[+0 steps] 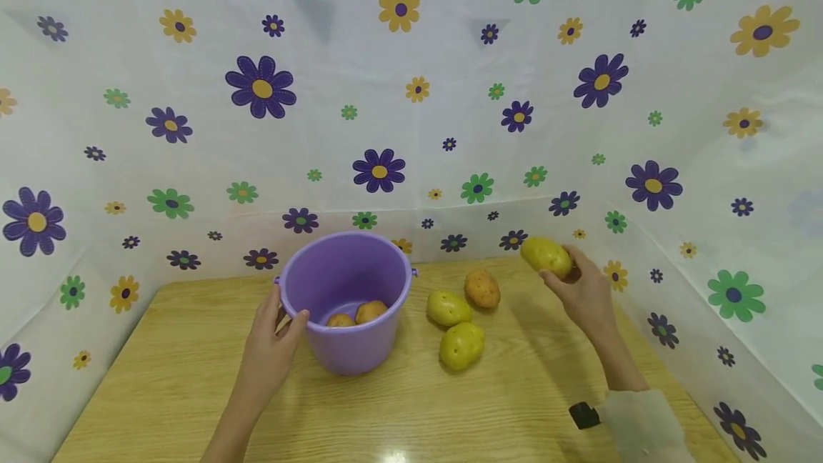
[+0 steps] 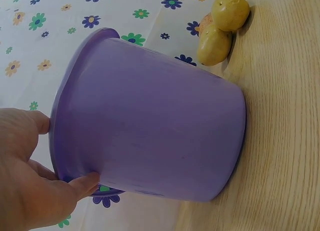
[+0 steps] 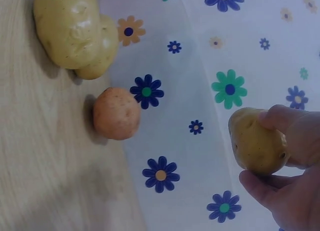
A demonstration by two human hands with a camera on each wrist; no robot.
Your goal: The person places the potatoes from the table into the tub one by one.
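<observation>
A purple bucket (image 1: 352, 349) stands upright on the table, with two brownish potatoes (image 1: 371, 311) visible inside it. My left hand (image 1: 268, 349) grips the bucket's rim at its near left side; the left wrist view shows thumb and fingers on either side of that rim (image 2: 56, 136). Over the right part of the table, my right hand (image 1: 584, 291) holds a yellow-green potato (image 1: 545, 256) up off the surface, pinched between thumb and fingers. Between bucket and right hand lie two yellow-green potatoes (image 1: 461, 346) and one brown potato (image 1: 482, 289).
The wooden table (image 1: 514, 406) ends at a white flowered cloth (image 1: 437, 120) that hangs behind it and along both sides. A dark square piece (image 1: 584, 415) sits at the right sleeve (image 1: 643, 424).
</observation>
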